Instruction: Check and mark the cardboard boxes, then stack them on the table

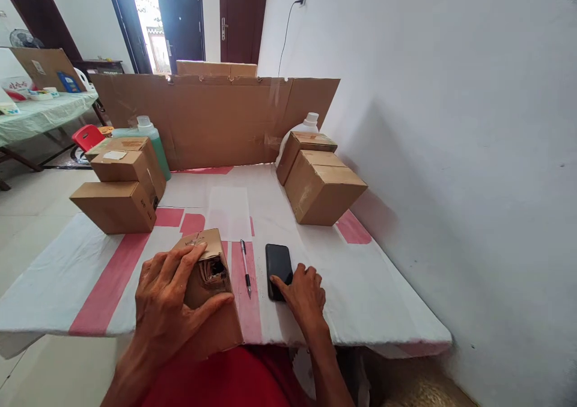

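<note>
My left hand (169, 293) is spread over a brown cardboard box (211, 329) at the table's front edge. Its fingers lie across the top and its thumb presses along the near side, gripping the box. Between them the box has a torn hole with folded layers and a dark inside. My right hand (306, 296) reaches to a black smartphone (279, 266) lying flat, screen up. The thumb stretches over the phone's lower part; the other fingers bend loosely to the right of it, off the phone. A pen (246, 269) lies between the box and the phone.
Stacked cardboard boxes stand at the left (117, 205) and right (327, 190), with a green jug (157, 148) and a white jug (311, 121) behind them. A cardboard panel (216, 121) closes the back of the cloth-covered table (369, 299). A white wall (451, 154) rises at the right.
</note>
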Tool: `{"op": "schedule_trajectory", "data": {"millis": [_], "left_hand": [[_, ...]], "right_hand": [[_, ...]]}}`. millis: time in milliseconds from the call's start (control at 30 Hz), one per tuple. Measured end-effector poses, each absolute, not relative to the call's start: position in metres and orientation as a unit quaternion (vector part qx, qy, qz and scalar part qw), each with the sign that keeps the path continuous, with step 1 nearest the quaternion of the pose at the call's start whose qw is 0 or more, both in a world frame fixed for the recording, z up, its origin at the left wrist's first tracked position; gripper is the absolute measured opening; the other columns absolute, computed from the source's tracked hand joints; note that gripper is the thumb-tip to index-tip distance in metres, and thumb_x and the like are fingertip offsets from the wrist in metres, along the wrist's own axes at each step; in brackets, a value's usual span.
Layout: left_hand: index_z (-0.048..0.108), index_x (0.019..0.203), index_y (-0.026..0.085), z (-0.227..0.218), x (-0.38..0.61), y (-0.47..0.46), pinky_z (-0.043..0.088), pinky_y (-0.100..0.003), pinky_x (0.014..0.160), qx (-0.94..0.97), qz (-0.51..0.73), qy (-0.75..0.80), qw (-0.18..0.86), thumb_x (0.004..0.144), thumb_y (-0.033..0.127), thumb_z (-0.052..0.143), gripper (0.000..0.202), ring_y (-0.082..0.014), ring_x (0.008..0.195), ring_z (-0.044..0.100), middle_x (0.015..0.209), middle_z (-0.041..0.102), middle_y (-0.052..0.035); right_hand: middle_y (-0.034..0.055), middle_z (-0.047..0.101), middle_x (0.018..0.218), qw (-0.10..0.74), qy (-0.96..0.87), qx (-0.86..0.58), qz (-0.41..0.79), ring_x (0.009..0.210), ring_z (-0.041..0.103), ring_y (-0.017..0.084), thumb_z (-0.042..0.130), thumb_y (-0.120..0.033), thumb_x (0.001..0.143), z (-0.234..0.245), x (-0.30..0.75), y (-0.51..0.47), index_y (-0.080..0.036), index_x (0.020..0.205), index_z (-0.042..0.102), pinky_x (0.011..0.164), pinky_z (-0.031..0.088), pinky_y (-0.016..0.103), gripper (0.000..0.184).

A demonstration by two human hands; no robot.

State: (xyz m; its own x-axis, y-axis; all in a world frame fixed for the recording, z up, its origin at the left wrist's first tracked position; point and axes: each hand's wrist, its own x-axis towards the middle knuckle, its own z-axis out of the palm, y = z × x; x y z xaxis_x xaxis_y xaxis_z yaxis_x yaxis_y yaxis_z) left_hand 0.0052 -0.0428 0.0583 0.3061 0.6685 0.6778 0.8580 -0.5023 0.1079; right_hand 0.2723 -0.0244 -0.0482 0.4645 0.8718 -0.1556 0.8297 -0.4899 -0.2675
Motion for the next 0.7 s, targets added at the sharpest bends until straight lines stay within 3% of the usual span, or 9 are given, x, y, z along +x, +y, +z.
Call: {"op": "schedule_trajectory", "data": {"millis": [167, 367, 533, 600, 700], "left_hand": [[0.059, 0.134, 0.016, 0.058, 0.006, -0.040, 0.044, -0.045, 0.091, -0.796, -0.346, -0.474, 0.149, 0.091, 0.066, 0.064, 0.066, -0.0341, 0.104, 0.062, 0.120, 0.072, -0.0128], [0.058, 0.135, 0.017, 0.058, 0.004, -0.038, 0.043, -0.044, 0.092, -0.799, -0.341, -0.475, 0.142, 0.090, 0.066, 0.066, 0.066, -0.0332, 0.104, 0.061, 0.121, 0.072, -0.0116], [0.057, 0.136, 0.018, 0.059, 0.005, -0.037, 0.043, -0.044, 0.092, -0.799, -0.342, -0.476, 0.133, 0.090, 0.064, 0.066, 0.066, -0.0325, 0.104, 0.062, 0.122, 0.072, -0.0114], [0.057, 0.136, 0.018, 0.059, 0.005, -0.037, 0.043, -0.044, 0.093, -0.799, -0.342, -0.478, 0.127, 0.090, 0.065, 0.067, 0.067, -0.0324, 0.105, 0.061, 0.122, 0.071, -0.0114], [0.058, 0.136, 0.018, 0.060, 0.005, -0.038, 0.043, -0.044, 0.094, -0.797, -0.343, -0.483, 0.117, 0.089, 0.065, 0.068, 0.067, -0.0321, 0.105, 0.061, 0.122, 0.071, -0.0112]], "right_hand": [[0.0263, 0.064, 0.123, 0.093, -0.490, -0.850, 0.167, 0.122, 0.060, 0.042, 0.071, -0.053, 0.088, -0.058, 0.269, -0.020, -0.007, 0.121, 0.060, 0.092, 0.052, 0.047, 0.058], [0.0341, 0.062, 0.127, 0.174, -0.460, -0.841, 0.223, 0.123, 0.060, 0.047, 0.083, -0.040, 0.073, -0.064, 0.267, -0.011, -0.001, 0.120, 0.059, 0.092, 0.051, 0.049, 0.066], [0.0144, 0.078, 0.099, 0.284, -0.460, -0.768, 0.343, 0.096, 0.073, 0.033, 0.070, -0.036, 0.079, -0.074, 0.278, -0.020, -0.016, 0.098, 0.068, 0.082, 0.055, 0.039, 0.028], [0.0104, 0.079, 0.102, 0.330, -0.458, -0.730, 0.386, 0.096, 0.075, 0.030, 0.065, -0.041, 0.083, -0.070, 0.278, -0.030, -0.017, 0.106, 0.067, 0.082, 0.057, 0.038, 0.034], [0.0119, 0.076, 0.121, 0.472, -0.372, -0.610, 0.517, 0.100, 0.076, 0.030, 0.068, -0.050, 0.087, -0.046, 0.277, -0.049, -0.018, 0.126, 0.060, 0.085, 0.061, 0.043, 0.051]]}}
